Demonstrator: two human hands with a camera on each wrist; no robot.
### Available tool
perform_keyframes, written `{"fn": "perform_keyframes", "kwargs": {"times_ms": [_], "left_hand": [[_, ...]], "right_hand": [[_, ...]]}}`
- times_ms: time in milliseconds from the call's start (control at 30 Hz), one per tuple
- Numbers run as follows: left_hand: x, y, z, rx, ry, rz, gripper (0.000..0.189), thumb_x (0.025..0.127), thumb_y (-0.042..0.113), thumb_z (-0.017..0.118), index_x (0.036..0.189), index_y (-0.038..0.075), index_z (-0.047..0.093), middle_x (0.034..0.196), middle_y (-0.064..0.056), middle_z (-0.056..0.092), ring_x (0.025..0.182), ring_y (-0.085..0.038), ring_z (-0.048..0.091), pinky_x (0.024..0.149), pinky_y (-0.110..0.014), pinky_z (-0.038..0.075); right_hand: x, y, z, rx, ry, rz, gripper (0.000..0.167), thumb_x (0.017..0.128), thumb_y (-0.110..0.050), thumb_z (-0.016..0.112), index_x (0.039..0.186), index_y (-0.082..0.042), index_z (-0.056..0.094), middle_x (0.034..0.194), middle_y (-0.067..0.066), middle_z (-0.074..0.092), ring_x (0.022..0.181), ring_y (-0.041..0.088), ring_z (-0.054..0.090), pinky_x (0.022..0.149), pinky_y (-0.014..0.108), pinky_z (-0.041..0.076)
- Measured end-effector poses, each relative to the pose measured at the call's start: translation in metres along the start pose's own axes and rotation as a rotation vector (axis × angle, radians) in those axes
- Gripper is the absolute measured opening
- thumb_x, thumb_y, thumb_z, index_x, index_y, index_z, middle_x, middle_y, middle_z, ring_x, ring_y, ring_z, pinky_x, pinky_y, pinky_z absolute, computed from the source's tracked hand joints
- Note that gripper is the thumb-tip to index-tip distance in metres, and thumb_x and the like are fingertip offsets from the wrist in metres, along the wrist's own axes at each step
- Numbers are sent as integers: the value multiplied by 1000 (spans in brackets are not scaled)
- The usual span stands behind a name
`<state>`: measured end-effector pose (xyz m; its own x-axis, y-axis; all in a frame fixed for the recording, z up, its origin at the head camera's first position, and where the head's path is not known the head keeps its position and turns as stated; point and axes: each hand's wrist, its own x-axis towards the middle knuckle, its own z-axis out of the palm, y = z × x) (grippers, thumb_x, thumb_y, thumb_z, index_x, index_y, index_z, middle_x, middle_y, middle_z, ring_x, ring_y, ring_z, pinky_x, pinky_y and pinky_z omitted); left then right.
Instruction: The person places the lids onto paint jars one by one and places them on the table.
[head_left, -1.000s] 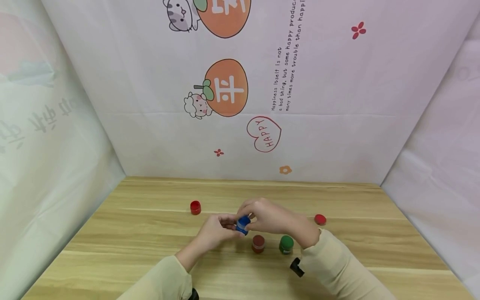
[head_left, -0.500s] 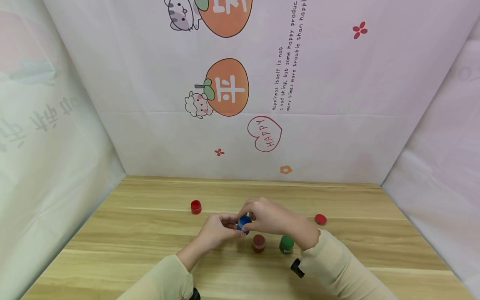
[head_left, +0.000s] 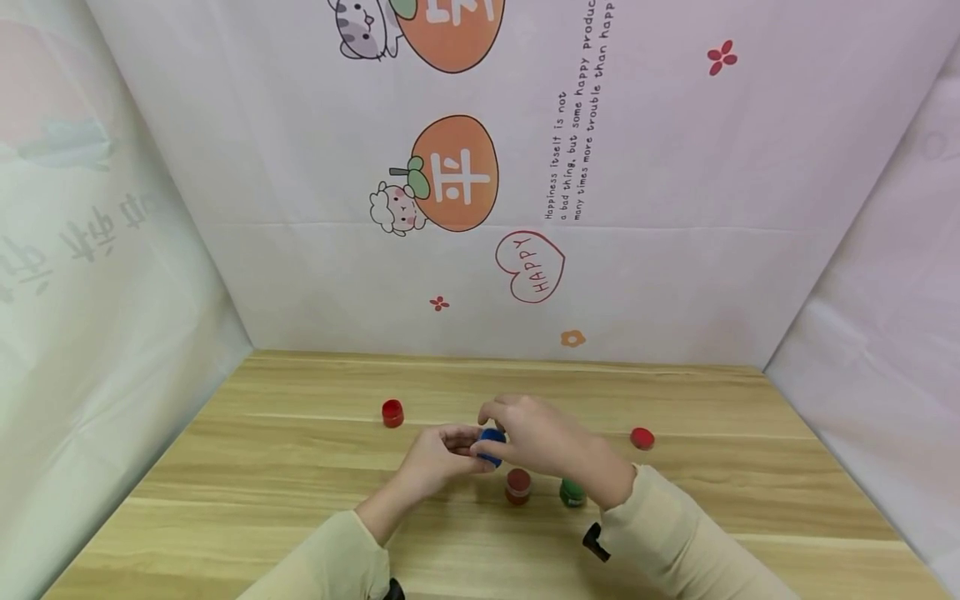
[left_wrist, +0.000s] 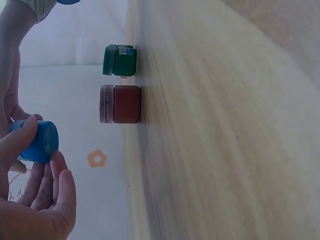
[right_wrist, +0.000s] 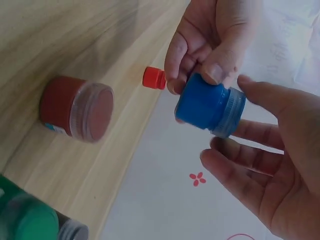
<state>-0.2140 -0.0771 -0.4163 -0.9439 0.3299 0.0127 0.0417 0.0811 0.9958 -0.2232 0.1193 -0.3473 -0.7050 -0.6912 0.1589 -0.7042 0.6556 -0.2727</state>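
A small blue paint jar [right_wrist: 201,106] with a clear-rimmed lid [right_wrist: 231,112] is held tilted above the table. My left hand [head_left: 438,454] grips the jar's body between thumb and fingers. Around the lid, the fingers of my right hand [head_left: 540,435] are spread and loosely bent. In the right wrist view its thumb tip is close to the rim and the other fingertips lie below it; contact is hard to tell. Below the hands stand a brownish-red jar [head_left: 517,487] and a green jar [head_left: 572,492], the green one partly hidden by the right wrist.
An uncovered red jar [head_left: 392,414] stands further back on the left. A loose red lid [head_left: 642,438] lies on the right of the wooden table [head_left: 300,492]. Printed white cloth [head_left: 637,275] hangs behind and at both sides.
My right hand's fingers have loosened from the blue jar's lid, and the index finger has lifted off it. The left hand keeps its grip on the jar, nearly still.
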Motion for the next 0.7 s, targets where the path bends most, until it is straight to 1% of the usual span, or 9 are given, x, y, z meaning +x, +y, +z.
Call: {"fn": "perform_keyframes", "kwargs": {"times_ms": [100, 167, 233, 333, 433, 533, 600, 700], "left_hand": [[-1, -1, -1, -23, 2, -12, 39, 84, 4, 84, 117, -8, 70, 106, -11, 75, 97, -20, 71, 85, -30, 57], [-1, -1, -1, -33, 5, -17, 38, 83, 4, 85, 117, -7, 70, 106, -11, 75, 99, -21, 71, 87, -31, 57], [-1, -1, -2, -35, 7, -18, 39, 82, 3, 85, 116, -8, 70, 108, -12, 75, 100, -22, 71, 88, -31, 57], [-2, 0, -2, -26, 12, -19, 40, 82, 2, 85, 117, -7, 70, 110, -13, 74, 102, -22, 70, 88, -31, 57], [-2, 0, -2, -18, 10, -21, 41, 82, 3, 85, 119, -7, 70, 111, -13, 74, 102, -22, 70, 88, -31, 57], [-2, 0, -1, -21, 5, -22, 41, 81, 3, 86, 118, -7, 70, 110, -12, 74, 101, -21, 70, 88, -31, 57], [-1, -2, -1, -25, 2, -26, 40, 81, 3, 86, 117, -6, 70, 109, -11, 74, 100, -21, 70, 87, -31, 57], [-1, -3, -1, -35, 2, -31, 40, 81, 4, 86, 116, -6, 70, 107, -9, 74, 100, -21, 70, 87, -31, 57]], "right_hand": [[-3, 3, -5, 48, -31, -53, 35, 95, -28, 76, 123, -9, 70, 113, 2, 68, 95, 15, 66, 82, 30, 56], [-4, 6, -8, 85, -55, -110, 35, 94, -20, 77, 126, -9, 70, 119, 3, 68, 107, 18, 65, 91, 33, 55], [-6, 9, -11, 94, -74, -177, 36, 92, -11, 78, 127, -7, 71, 123, 3, 67, 114, 18, 64, 97, 34, 53], [-6, 13, -13, 92, -86, -248, 37, 91, -1, 75, 128, -6, 72, 121, 4, 68, 112, 16, 64, 96, 30, 53], [-6, 14, -13, 87, -83, -270, 37, 91, 3, 73, 128, -5, 72, 118, 4, 69, 108, 14, 65, 92, 26, 53], [-6, 13, -13, 94, -79, -262, 33, 92, 0, 75, 125, -4, 73, 114, 3, 70, 104, 12, 66, 90, 24, 54], [-7, 12, -13, 98, -75, -250, 30, 92, -2, 76, 122, -3, 74, 111, 3, 70, 101, 12, 66, 88, 25, 55], [-7, 11, -13, 103, -70, -214, 26, 92, -7, 77, 118, -3, 75, 107, 2, 69, 97, 12, 67, 85, 25, 56]]}}
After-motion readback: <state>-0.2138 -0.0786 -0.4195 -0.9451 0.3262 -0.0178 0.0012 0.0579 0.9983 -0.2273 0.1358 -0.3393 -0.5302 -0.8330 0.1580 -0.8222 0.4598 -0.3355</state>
